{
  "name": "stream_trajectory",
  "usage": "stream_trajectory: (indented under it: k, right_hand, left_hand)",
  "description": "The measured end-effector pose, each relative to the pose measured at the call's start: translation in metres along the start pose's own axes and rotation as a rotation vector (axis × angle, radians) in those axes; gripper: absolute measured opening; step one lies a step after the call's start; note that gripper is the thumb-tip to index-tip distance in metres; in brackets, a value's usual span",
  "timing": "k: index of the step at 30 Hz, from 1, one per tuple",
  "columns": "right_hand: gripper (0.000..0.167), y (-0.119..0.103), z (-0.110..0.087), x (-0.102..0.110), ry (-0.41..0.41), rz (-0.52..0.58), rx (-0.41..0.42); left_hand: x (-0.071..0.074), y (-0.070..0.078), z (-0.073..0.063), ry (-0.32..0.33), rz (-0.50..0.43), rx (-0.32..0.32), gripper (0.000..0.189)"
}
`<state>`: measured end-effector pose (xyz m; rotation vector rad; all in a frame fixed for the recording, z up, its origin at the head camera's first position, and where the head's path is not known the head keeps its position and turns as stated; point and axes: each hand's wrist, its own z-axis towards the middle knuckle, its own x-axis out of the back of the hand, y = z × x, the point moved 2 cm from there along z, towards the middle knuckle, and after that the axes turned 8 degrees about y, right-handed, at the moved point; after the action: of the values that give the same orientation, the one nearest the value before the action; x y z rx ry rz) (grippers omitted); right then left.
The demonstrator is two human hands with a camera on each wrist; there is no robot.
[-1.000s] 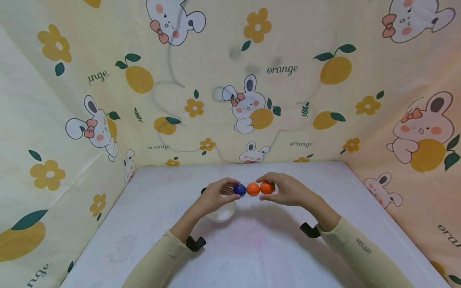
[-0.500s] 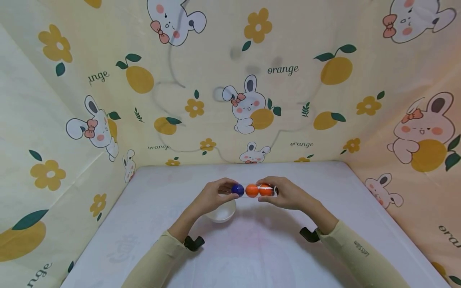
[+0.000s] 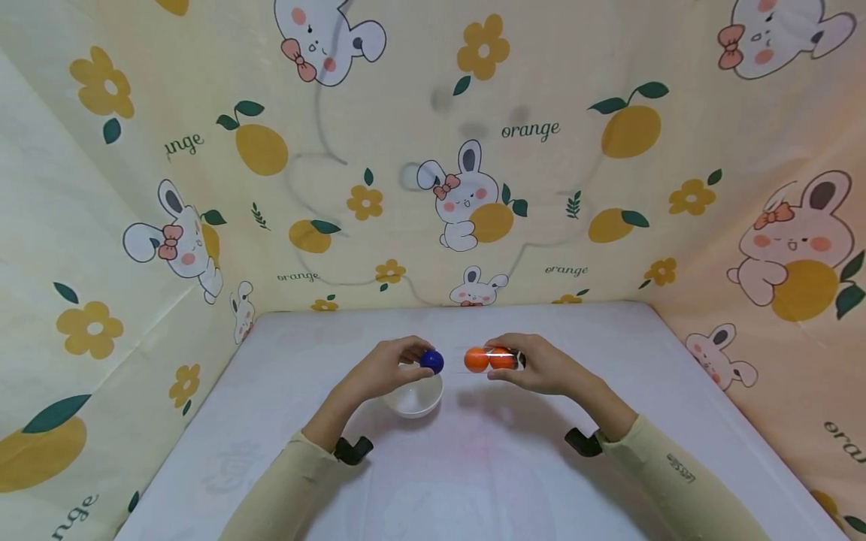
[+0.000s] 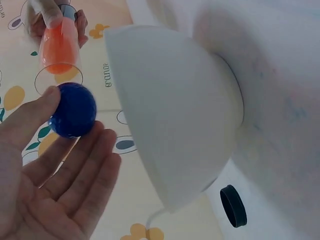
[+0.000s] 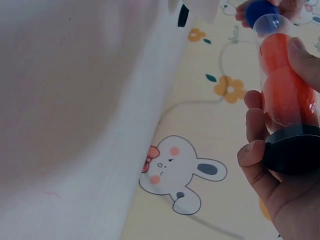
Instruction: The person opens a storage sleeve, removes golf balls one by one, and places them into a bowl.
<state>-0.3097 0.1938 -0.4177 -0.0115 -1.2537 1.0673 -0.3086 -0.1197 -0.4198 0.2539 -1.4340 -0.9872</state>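
Observation:
My left hand [image 3: 382,368] pinches a glossy dark blue ball [image 4: 75,110] between thumb and fingertips, above the rim of a white bowl [image 3: 414,397]. To the right, my right hand [image 3: 537,364] grips a clear tube [image 5: 285,82] lying sideways in the air. Two orange balls [image 3: 476,360] sit inside the tube, one behind the other. A black cap [image 5: 295,150] closes its end by my right palm, while the uncapped end faces the blue ball. A small gap separates ball and tube in the head view.
A loose black lid [image 4: 233,206] lies on the white-covered table [image 3: 473,481] beside the bowl, in the left wrist view. A patterned cloth [image 3: 379,248] with rabbits and oranges walls the table at the back and sides.
The blue ball has come out of the tube's uncapped end and moved left with my left hand, over the bowl. My right hand keeps the tube with the orange balls nearly in place.

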Motion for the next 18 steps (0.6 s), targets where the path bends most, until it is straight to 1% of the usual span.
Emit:
stream_trajectory:
  k: [6,9,12,15,18]
  right_hand:
    - [0.052,0.0006,-0.0004,-0.0005,0.003,-0.007,0.01]
    - [0.052,0.0013,-0.0003,-0.0003,0.003,-0.01,0.009]
    - [0.052,0.0021,0.0001,-0.0002,0.003,-0.008,0.002]
    - [0.052,0.002,0.0004,-0.0005,0.002,-0.004,-0.002]
    - [0.052,0.0014,0.0004,-0.0008,-0.003,0.001,-0.003]
  left_hand:
    - [0.0001,-0.0032,-0.0038,-0.048,0.066,-0.019,0.043]
    - [0.0008,-0.0057,-0.0054,-0.07,0.077,-0.01,0.043]
    - [0.0024,-0.0073,-0.0074,-0.089,0.069,0.013,0.044]
    - [0.0035,-0.0082,-0.0093,-0.094,0.069,0.011,0.043]
    - [0.0038,-0.0082,-0.0105,-0.076,0.078,-0.02,0.039]
